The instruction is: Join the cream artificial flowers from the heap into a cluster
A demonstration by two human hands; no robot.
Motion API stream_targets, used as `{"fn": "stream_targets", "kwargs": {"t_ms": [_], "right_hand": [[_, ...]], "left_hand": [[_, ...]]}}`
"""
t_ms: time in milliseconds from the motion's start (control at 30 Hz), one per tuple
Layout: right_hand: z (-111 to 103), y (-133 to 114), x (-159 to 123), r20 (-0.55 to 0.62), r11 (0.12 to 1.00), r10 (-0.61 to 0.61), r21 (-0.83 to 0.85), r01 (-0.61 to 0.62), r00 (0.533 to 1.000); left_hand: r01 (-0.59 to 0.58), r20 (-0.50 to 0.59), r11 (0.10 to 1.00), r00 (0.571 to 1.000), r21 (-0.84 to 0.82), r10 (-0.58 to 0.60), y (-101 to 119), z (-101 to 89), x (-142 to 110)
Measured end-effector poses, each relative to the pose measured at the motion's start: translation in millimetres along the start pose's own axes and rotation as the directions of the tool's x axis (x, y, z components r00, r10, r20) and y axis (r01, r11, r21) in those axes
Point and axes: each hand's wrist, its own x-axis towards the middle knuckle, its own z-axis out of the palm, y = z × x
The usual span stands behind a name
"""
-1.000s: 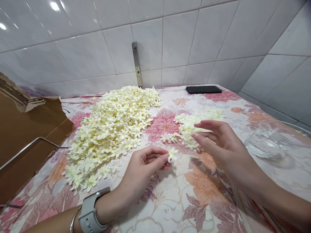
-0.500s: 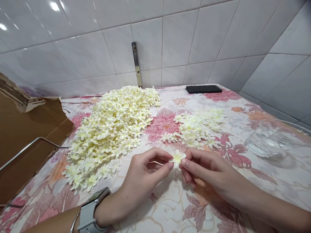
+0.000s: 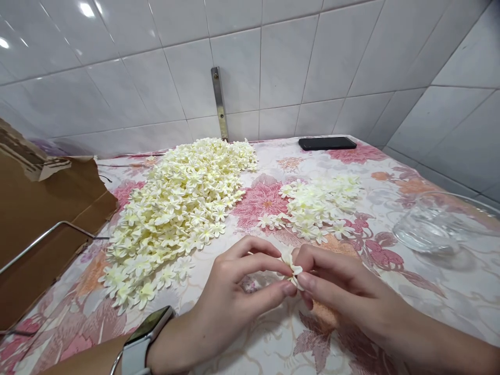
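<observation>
Between my two hands is a small cream-white artificial flower (image 3: 291, 264), turned edge-on and partly hidden by my fingers. My left hand (image 3: 250, 281) pinches its left side with thumb and fingertips. From the other side, my right hand (image 3: 339, 281) grips it between thumb and index finger. The hands meet low over the table, fingertips nearly touching. Just beyond them lies a smaller cluster of loose white flowers (image 3: 318, 205). A much larger heap of the same yellowish-white flowers (image 3: 183, 192) spreads to the left.
A floral tablecloth (image 3: 258, 349) covers the table. At the left edge stands a torn cardboard box (image 3: 47, 224) with a bent metal rod (image 3: 35, 244) before it. A black phone (image 3: 327, 143) lies near the tiled wall (image 3: 289, 62). Clear glassware (image 3: 427, 229) stands on the right.
The flower has tilted from facing me to edge-on. My left fingers have shifted right and slightly down over it, closer to my right hand. The flower piles look the same.
</observation>
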Motion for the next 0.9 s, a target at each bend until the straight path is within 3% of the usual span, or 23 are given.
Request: {"fn": "stream_targets", "kwargs": {"t_ms": [500, 900], "right_hand": [[-1, 8, -2, 0.058, 0.99, -0.006, 0.143, -0.002, 0.998], [0, 3, -4, 0.026, 0.999, 0.022, 0.046, -0.023, 0.999]], "left_hand": [[0.091, 0.026, 0.99, 0.996, -0.104, -0.088, 3, -1.5, 2], [0.096, 0.13, 0.993, 0.988, -0.072, -0.086, 7, -3.6, -2]]}}
